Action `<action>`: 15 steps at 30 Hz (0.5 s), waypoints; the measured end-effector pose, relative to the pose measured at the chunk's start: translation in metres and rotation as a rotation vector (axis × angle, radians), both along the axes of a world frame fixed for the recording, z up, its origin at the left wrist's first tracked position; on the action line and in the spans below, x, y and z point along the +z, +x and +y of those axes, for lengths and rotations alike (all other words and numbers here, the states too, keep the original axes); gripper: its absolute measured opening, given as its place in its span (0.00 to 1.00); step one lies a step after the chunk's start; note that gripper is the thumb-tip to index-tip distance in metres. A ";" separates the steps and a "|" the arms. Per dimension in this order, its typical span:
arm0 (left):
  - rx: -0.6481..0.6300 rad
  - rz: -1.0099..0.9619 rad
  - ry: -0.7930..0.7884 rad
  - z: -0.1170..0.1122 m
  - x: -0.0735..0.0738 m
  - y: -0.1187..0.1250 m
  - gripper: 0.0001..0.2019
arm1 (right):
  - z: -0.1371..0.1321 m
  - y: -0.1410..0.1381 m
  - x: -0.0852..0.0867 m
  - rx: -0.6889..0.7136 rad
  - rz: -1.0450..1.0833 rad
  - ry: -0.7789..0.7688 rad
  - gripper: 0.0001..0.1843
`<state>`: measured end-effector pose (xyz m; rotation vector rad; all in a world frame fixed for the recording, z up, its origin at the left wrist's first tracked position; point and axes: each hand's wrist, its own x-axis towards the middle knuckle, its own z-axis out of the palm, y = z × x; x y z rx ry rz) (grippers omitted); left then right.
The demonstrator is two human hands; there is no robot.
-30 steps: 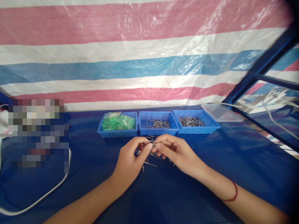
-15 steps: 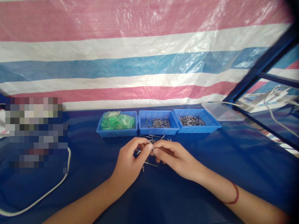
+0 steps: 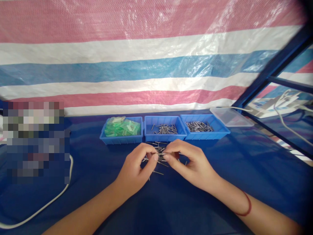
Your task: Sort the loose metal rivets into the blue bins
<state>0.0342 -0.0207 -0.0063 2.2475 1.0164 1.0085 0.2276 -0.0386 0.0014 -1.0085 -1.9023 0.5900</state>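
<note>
My left hand (image 3: pixel 137 168) and my right hand (image 3: pixel 190 161) meet fingertip to fingertip above a small scatter of thin metal pins (image 3: pixel 158 151) lying on the blue cloth. Both hands are closed in a pinch on a small metal pin (image 3: pixel 160 156) held between them. Just behind stand three blue trays: the left tray (image 3: pixel 121 139) holds green plastic pieces, the middle tray (image 3: pixel 164 137) a few loose pins, the right tray (image 3: pixel 207 133) a denser heap of pins.
A clear plastic lid (image 3: pixel 230 117) lies right of the trays. A white cable (image 3: pixel 44 205) curves across the cloth at the left. A dark blue frame bar (image 3: pixel 269 76) rises at the right. A striped tarpaulin (image 3: pixel 146 65) hangs behind the table.
Both hands have edged slightly away from me, toward the trays, with the pinch kept closed. My right fingers have curled more over the scattered pins.
</note>
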 end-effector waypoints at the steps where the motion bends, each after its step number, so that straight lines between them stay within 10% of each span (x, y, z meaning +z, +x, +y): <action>1: -0.017 0.048 0.029 0.001 0.001 -0.001 0.04 | 0.001 0.004 0.004 -0.017 -0.039 0.049 0.05; 10: -0.333 0.607 0.197 0.008 0.018 -0.015 0.08 | 0.038 0.106 0.020 -0.802 -0.519 0.209 0.12; 15: -0.337 0.731 0.243 0.007 0.017 -0.016 0.06 | 0.045 0.124 0.018 -0.939 -0.588 0.054 0.15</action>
